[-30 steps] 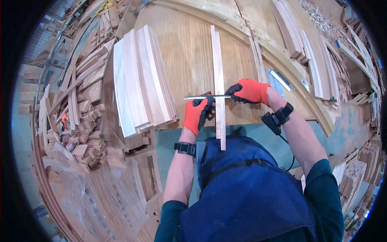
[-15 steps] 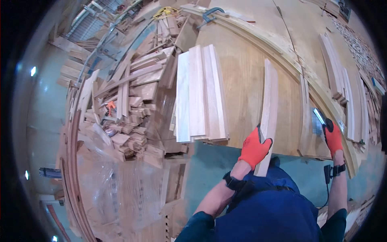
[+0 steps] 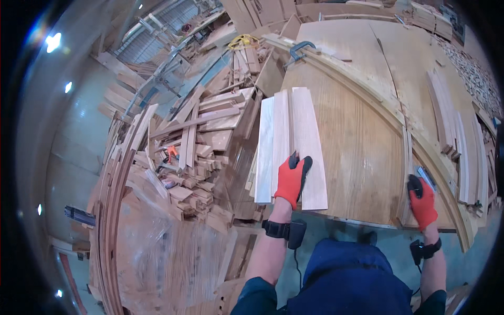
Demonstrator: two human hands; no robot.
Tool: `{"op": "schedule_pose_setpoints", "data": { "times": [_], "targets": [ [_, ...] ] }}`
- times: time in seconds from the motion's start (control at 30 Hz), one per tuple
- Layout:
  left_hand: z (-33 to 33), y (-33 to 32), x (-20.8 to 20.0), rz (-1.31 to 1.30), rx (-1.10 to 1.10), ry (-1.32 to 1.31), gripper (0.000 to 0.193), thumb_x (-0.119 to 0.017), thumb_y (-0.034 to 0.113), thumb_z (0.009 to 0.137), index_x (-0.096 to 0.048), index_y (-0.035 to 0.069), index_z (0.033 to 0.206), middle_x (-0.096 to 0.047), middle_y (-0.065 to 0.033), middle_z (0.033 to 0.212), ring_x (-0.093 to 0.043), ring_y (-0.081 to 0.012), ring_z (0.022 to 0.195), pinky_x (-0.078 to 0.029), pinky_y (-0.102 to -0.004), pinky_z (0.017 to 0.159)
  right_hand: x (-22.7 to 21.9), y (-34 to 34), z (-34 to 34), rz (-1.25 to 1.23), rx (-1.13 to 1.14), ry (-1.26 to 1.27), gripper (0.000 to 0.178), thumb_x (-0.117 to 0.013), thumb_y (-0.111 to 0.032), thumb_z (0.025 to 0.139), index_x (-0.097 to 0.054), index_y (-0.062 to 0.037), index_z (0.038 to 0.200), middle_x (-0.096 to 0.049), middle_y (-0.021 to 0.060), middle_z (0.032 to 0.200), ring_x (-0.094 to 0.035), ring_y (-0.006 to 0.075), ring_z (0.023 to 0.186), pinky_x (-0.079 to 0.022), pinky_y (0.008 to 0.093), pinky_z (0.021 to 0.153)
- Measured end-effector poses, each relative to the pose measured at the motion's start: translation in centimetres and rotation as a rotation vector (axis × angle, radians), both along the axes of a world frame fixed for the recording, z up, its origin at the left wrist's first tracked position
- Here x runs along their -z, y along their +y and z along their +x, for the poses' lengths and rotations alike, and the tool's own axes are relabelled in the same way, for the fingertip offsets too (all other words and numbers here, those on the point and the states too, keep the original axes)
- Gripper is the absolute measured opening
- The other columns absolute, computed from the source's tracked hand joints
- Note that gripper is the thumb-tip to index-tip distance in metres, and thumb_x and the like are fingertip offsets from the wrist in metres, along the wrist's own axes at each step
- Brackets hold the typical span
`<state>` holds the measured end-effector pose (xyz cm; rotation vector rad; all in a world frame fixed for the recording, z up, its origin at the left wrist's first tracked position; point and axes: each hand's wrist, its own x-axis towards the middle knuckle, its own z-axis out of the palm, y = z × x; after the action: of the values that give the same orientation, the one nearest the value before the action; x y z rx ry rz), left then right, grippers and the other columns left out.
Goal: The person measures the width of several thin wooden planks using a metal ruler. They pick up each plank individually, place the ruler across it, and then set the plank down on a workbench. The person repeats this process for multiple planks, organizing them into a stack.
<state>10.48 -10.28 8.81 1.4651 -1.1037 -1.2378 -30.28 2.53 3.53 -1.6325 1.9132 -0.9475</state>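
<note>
My left hand (image 3: 292,181), in an orange glove with dark fingertips, lies over the near part of a row of pale wooden boards (image 3: 310,147). Its fingers are curled at a board's edge, and the hand partly hides the wood beneath. Further right, my right hand (image 3: 422,203), gloved the same way, is closed on a short silver-blue metal tool (image 3: 426,178) whose exact kind I cannot make out. This hand is beside a narrow wooden strip (image 3: 407,173) near the table's front edge.
A long curved wooden form (image 3: 362,86) crosses the plywood table (image 3: 362,152), with a blue clamp (image 3: 300,50) at its far end. Stacked boards (image 3: 446,115) lie beyond it on the right. At left stands a large heap of offcuts (image 3: 205,136) beside plastic-wrapped wood (image 3: 157,257).
My left hand has moved left with the curved board, from the table's middle to the row of boards. The right hand's tool has swung to the other side of its fingers. The view has shifted.
</note>
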Motion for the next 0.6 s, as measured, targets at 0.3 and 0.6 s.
{"op": "schedule_pose_setpoints", "data": {
  "times": [0.3,0.6],
  "targets": [
    [-1.0,1.8,-1.5,-0.105,-0.040,-0.795,0.059,-0.071,0.032,0.087,-0.057,0.004,0.136,-0.065,-0.0259,0.115,-0.064,-0.0378,0.110,-0.050,-0.0451,0.095,-2.3,-11.0,22.0,0.454,-0.322,-0.575,0.078,-0.070,-0.044,0.092,-0.041,0.0007,0.150,-0.068,0.0144,0.110,-0.064,0.0168,0.090,-0.051,0.0300,0.076],
    [10.4,2.2,1.8,0.007,-0.151,-0.776,0.078,-0.066,0.044,0.088,-0.041,0.005,0.150,-0.047,-0.0269,0.144,-0.050,-0.0415,0.132,-0.044,-0.0488,0.105,-4.6,-13.3,27.1,0.255,-0.372,-0.008,0.084,-0.073,-0.044,0.084,-0.043,0.0016,0.148,-0.062,0.0281,0.130,-0.061,0.0348,0.123,-0.048,0.0403,0.102]
  ]
}}
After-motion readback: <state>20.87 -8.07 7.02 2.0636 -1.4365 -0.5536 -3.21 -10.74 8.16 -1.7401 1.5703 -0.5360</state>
